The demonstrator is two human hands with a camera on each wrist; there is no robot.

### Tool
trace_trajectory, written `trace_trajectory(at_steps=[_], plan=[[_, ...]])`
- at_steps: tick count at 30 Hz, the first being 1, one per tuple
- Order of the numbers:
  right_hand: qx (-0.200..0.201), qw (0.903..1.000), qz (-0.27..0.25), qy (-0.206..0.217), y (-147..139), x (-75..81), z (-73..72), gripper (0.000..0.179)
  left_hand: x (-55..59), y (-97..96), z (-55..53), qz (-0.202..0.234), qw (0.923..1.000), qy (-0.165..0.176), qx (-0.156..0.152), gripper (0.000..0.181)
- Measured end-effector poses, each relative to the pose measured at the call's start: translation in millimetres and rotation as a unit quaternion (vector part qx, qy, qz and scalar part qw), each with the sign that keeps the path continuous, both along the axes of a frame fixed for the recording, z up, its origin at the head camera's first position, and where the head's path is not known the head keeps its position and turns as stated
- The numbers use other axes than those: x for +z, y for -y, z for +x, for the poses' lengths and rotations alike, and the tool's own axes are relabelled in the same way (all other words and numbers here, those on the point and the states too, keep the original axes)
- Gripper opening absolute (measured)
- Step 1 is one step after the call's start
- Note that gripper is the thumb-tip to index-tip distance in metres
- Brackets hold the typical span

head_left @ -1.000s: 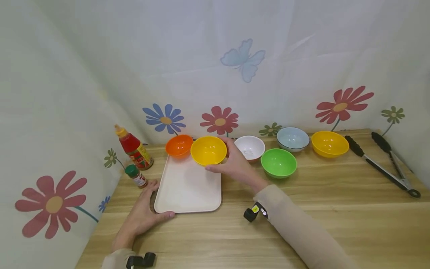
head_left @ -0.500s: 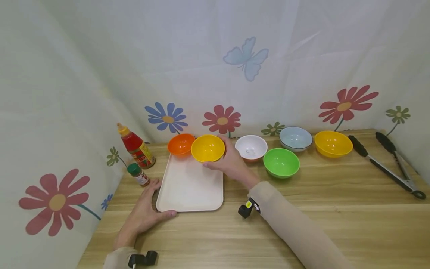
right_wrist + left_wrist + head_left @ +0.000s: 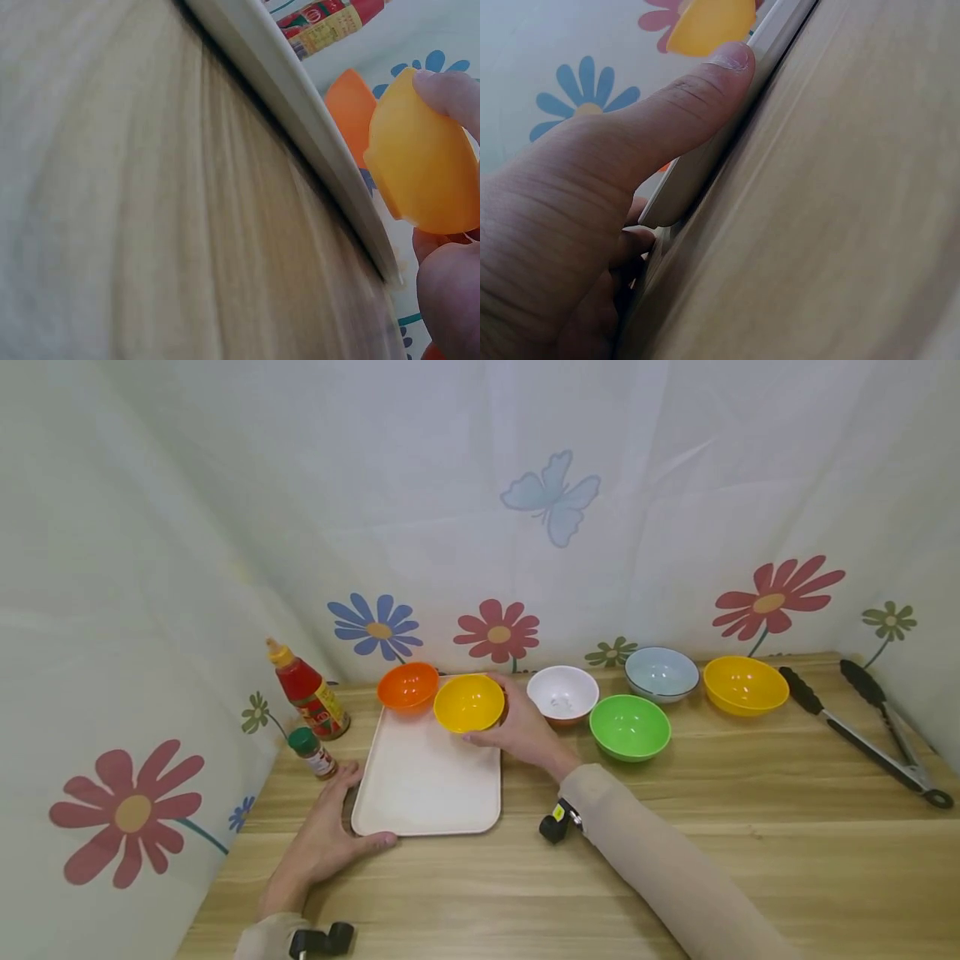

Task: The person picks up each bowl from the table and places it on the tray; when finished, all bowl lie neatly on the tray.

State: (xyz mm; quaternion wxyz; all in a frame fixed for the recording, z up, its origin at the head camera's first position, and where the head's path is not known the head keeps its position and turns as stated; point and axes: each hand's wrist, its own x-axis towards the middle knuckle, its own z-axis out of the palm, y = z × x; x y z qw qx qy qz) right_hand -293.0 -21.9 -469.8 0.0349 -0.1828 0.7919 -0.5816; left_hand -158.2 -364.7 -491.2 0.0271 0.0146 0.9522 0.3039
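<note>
1. Our right hand point(image 3: 525, 727) grips the right side of the yellow bowl point(image 3: 469, 703), over the far right part of the tray point(image 3: 427, 785); whether they touch, we cannot tell.
2. Our left hand point(image 3: 326, 839) grasps the tray's near left corner between thumb and fingers.
3. We judge the bowl light, stiff and slick, best held by its wall.
4. We see a wooden table point(image 3: 675, 877), a flowered cloth point(image 3: 420, 468) beyond.

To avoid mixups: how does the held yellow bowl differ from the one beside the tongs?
The right hand grips the held yellow bowl; the yellow bowl beside the tongs is unheld. The former is at the far end of the tray; the latter rests on the table. The former looks smaller than the latter. Both are round.
</note>
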Motion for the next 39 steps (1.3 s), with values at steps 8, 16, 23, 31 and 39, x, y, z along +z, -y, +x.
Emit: trace_trajectory(at_steps=[8,16,23,31,39], plan=[[0.003,0.9999,-0.004,0.011,0,-8.1,-8.7,0.108,0.5,-1.5,1.6,0.003,0.9999,0.009,0.004,0.135],[0.008,0.9998,0.009,0.016,0,-9.4,-11.1,0.109,1.0,0.0,1.3,0.000,1.0000,0.003,0.003,0.134],[0.015,0.9996,0.025,0.002,-2,-13.6,-17.8,0.108,0.3,-0.2,1.3,0.002,1.0000,0.006,0.005,0.136],[0.023,0.9996,0.014,-0.009,-7,-11.3,-27.3,0.098,-1.9,2.0,-0.2,0.002,1.0000,0.000,0.003,0.137],[0.018,0.9997,0.013,0.009,-9,-14.8,-34.8,0.100,-1.0,1.2,0.9,0.005,1.0000,0.001,0.002,0.135]])
